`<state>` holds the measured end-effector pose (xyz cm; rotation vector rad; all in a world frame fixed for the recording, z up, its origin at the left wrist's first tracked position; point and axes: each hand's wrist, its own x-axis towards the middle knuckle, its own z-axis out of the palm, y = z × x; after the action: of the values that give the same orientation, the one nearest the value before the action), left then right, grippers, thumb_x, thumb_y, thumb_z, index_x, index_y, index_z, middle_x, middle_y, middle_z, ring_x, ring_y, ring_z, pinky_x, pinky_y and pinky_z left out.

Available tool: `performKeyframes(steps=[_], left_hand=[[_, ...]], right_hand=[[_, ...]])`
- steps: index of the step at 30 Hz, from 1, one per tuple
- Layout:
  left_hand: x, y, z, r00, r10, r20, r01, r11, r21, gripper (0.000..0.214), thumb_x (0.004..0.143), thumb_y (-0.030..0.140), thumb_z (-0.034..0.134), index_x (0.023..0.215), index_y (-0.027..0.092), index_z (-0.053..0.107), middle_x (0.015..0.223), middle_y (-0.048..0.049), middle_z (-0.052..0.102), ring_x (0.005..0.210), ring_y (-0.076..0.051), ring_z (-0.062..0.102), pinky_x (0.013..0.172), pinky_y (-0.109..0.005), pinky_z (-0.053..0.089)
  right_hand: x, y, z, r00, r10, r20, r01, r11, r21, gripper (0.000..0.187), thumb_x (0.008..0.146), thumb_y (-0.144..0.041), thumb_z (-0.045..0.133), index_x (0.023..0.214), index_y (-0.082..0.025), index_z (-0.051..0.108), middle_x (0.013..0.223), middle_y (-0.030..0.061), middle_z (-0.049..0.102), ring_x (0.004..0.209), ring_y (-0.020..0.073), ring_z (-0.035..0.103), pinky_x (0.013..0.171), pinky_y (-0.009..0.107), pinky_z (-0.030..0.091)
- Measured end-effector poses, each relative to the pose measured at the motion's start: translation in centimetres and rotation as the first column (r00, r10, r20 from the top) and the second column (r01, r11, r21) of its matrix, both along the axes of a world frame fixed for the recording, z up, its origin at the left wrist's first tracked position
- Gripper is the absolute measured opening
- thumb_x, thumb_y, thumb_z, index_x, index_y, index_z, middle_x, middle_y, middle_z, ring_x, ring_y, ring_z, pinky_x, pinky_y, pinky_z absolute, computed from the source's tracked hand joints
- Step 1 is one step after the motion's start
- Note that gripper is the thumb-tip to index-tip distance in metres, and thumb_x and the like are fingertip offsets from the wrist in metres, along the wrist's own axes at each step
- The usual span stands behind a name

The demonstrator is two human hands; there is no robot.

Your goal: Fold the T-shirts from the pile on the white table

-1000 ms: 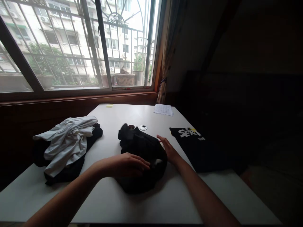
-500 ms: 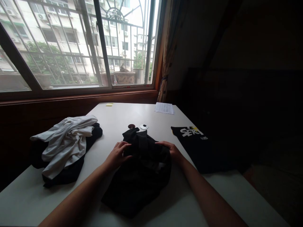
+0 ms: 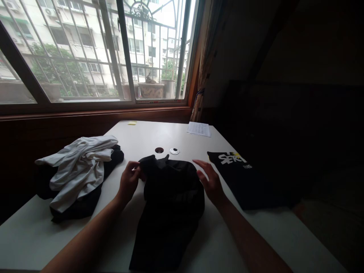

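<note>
A black garment (image 3: 172,204) lies bunched on the white table (image 3: 148,132) in front of me; its exact kind does not show. My left hand (image 3: 129,180) pinches the garment's upper left edge between thumb and fingers. At the garment's upper right side, my right hand (image 3: 209,182) is open with its fingers apart, close beside the cloth. Whether its fingertips touch the fabric is hard to tell. Folded dark cloth with white lettering, a printed shirt (image 3: 236,163), lies to the right of my right hand.
On the left, a crumpled white garment (image 3: 85,159) rests on dark clothing (image 3: 113,157). Beyond the black garment are a round table hole (image 3: 159,150) and a white round cover (image 3: 174,151). Papers (image 3: 199,129) and yellow notes (image 3: 132,123) lie near the far edge, below a barred window (image 3: 153,57).
My left hand has moved left, drawing the garment's upper edge outward. The right hand has lifted off the top and opened. The cloth's lower part now reaches further toward me.
</note>
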<state>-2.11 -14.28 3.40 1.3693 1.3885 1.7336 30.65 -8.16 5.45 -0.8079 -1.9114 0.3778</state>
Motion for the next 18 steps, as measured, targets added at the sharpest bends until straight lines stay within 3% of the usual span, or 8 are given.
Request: performKeyframes(steps=[4,5,7,10,13,15,18], left_hand=[[-0.2,-0.2,0.3,0.998,0.041,0.051,-0.046,0.994,0.1,0.025,0.094,0.044,0.063,0.103,0.024,0.051,0.069,0.0053,0.064,0.058,-0.014,0.065,0.058,-0.025,0.05],[-0.2,-0.3,0.3,0.998,0.051,0.047,-0.056,0.991,0.119,0.024,0.095,0.043,0.062,0.105,0.024,0.051,0.073,0.0043,0.065,0.062,-0.014,0.065,0.06,-0.025,0.051],[-0.3,-0.3,0.3,0.995,0.094,0.018,-0.096,0.983,0.157,0.023,0.096,0.043,0.061,0.107,0.025,0.052,0.087,0.001,0.067,0.071,-0.014,0.067,0.064,-0.026,0.052],[-0.4,-0.4,0.3,0.975,0.21,-0.076,-0.186,0.951,0.248,0.018,0.098,0.041,0.058,0.107,0.025,0.053,0.115,-0.0048,0.064,0.087,-0.015,0.066,0.071,-0.028,0.054],[-0.2,-0.6,0.5,0.941,0.294,-0.166,-0.228,0.917,0.328,0.013,0.101,0.036,0.054,0.107,0.026,0.05,0.138,-0.009,0.056,0.102,-0.017,0.065,0.081,-0.032,0.056],[-0.1,-0.6,0.7,0.944,0.259,-0.206,-0.18,0.924,0.338,0.011,0.103,0.033,0.049,0.112,0.027,0.046,0.15,-0.0113,0.05,0.119,-0.021,0.063,0.093,-0.039,0.056],[0.1,-0.5,0.5,0.949,0.086,-0.304,0.006,0.957,0.289,0.021,0.104,0.032,0.047,0.124,0.03,0.04,0.162,-0.0131,0.037,0.144,-0.026,0.047,0.11,-0.05,0.048]], right_hand=[[-2.7,-1.9,-0.3,0.932,0.204,0.3,-0.224,0.974,0.033,0.065,0.086,-0.04,0.076,0.146,-0.03,0.052,0.147,0.0092,0.055,0.132,0.0314,0.052,0.108,0.054,0.048],[-3.2,-2.0,-0.6,0.911,0.211,0.355,-0.231,0.973,0.015,0.066,0.084,-0.036,0.078,0.145,-0.03,0.053,0.145,0.0095,0.056,0.129,0.0318,0.054,0.105,0.053,0.05],[-3.7,-1.8,-1.4,0.893,0.197,0.405,-0.202,0.979,-0.031,0.049,0.087,-0.024,0.071,0.135,-0.03,0.062,0.13,0.0085,0.065,0.116,0.0293,0.062,0.097,0.05,0.055],[-3.4,-1.1,-1.7,0.935,0.163,0.315,-0.137,0.985,-0.101,0.029,0.093,-0.015,0.056,0.113,-0.03,0.071,0.104,0.0055,0.07,0.096,0.024,0.067,0.087,0.042,0.057],[-2.4,-0.6,-1.3,0.995,0.045,0.092,-0.032,0.989,-0.142,0.015,0.095,-0.024,0.058,0.102,-0.029,0.07,0.097,0.0047,0.07,0.092,0.024,0.067,0.085,0.04,0.056],[-1.9,-0.2,-1.1,0.996,-0.081,-0.036,0.072,0.977,-0.202,0.01,0.094,-0.034,0.061,0.098,-0.027,0.068,0.094,0.0046,0.07,0.088,0.0244,0.067,0.083,0.04,0.056],[-1.2,0.3,-1.2,0.974,-0.195,-0.117,0.162,0.957,-0.241,0.017,0.094,-0.04,0.061,0.1,-0.025,0.065,0.098,0.0063,0.069,0.093,0.0255,0.066,0.085,0.041,0.056]])
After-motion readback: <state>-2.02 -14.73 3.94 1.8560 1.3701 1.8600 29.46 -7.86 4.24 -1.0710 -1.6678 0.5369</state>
